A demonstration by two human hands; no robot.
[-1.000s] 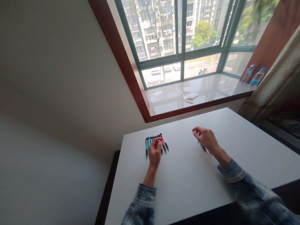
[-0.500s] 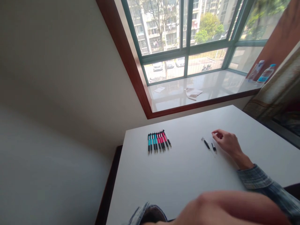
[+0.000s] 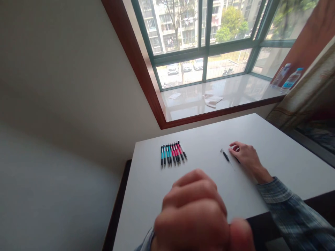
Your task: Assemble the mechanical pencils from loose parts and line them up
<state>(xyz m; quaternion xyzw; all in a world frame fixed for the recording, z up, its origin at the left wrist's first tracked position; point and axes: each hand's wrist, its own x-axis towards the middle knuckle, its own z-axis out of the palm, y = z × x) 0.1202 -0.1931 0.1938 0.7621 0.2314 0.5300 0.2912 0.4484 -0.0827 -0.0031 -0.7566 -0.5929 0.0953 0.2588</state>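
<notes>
My left hand (image 3: 193,212) is raised close to the camera, blurred, with its fingers curled into a fist. Whatever it may hold is hidden. On the white table (image 3: 149,195), my right hand (image 3: 246,157) rests with its fingers loosely bent and the fingertips a little apart. A short dark pen part (image 3: 237,160) shows only partly beneath it. Just left of that hand lies a slim piece with a black grip (image 3: 225,156) and a thin pale tip. Farther left, several click pens (image 3: 172,154) with turquoise, pink and pale barrels lie side by side in a row.
A wall borders the table's left side. Behind it is a window sill (image 3: 188,108) with a crumpled cloth (image 3: 212,100), a paper (image 3: 175,95) and two plastic bottles (image 3: 291,81). A curtain (image 3: 295,94) hangs at the right.
My left hand has risen from the bottom edge and moved left into fuller view. My right hand has shifted over the short dark pen part, now mostly covering it. The view has tilted slightly.
</notes>
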